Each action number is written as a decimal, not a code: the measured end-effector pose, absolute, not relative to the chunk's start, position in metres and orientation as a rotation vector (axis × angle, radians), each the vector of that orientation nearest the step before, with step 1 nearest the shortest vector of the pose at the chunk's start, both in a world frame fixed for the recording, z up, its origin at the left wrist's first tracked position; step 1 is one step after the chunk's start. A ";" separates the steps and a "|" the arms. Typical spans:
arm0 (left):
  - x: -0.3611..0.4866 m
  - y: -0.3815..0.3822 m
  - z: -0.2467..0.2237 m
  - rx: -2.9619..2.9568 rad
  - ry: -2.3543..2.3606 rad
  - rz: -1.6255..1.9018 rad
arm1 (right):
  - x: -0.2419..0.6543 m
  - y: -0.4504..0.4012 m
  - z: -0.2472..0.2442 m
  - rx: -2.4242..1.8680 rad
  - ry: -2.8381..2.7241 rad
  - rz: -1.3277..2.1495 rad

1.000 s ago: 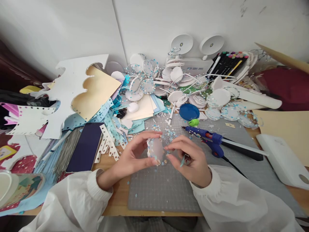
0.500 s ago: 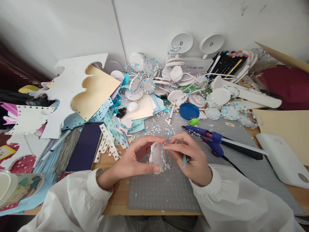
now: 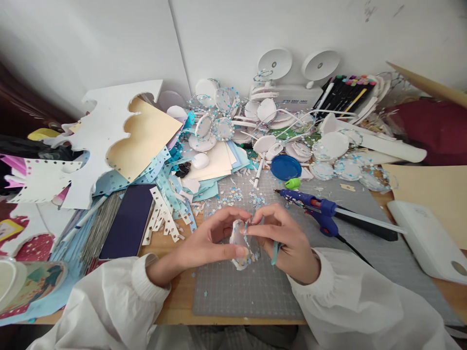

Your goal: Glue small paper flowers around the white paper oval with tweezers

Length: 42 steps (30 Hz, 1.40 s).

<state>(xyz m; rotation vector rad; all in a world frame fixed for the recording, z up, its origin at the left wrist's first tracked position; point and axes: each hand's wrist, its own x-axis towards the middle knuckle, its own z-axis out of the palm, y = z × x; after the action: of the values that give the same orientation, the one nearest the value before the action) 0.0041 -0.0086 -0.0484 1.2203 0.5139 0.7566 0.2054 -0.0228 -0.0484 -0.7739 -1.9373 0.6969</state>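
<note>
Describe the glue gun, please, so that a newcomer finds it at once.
Find the grey cutting mat, then the right hand over it. Beyond that hand, to its right, lies the blue glue gun. Unlike the blue disc nearby, it is pistol-shaped, a pale glue stick jutting from its back.

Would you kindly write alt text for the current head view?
A person's left hand holds a white disc while the right hand touches its star-dotted edging, above a grey cutting mat. A blue glue gun lies right, star-punched paper strips left.
</note>
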 end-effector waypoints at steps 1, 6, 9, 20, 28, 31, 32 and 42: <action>0.004 -0.009 -0.047 1.219 0.514 0.739 | 0.205 -0.023 -0.048 -0.767 -1.942 0.692; 0.004 -0.010 -0.045 1.244 0.528 0.697 | 0.202 -0.024 -0.045 -0.763 -1.953 0.633; 0.004 -0.011 -0.044 1.256 0.545 0.709 | 0.200 -0.025 -0.043 -0.766 -1.956 0.604; 0.003 -0.008 -0.042 1.322 0.561 0.813 | 0.198 -0.024 -0.036 -0.797 -1.910 0.501; 0.003 -0.008 -0.045 1.293 0.532 0.808 | 0.199 -0.024 -0.037 -0.760 -1.943 0.568; 0.003 -0.008 -0.046 1.288 0.529 0.812 | 0.199 -0.024 -0.038 -0.749 -1.946 0.602; 0.003 -0.008 -0.046 1.291 0.531 0.813 | 0.199 -0.023 -0.038 -0.746 -1.942 0.610; 0.003 -0.009 -0.045 1.282 0.551 0.780 | 0.202 -0.027 -0.055 -0.744 -1.946 0.670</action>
<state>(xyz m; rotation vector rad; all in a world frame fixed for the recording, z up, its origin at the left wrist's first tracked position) 0.0030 -0.0087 -0.0448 1.2824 0.5506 0.7798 0.2015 -0.0265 -0.0548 -0.7435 -1.9462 0.6702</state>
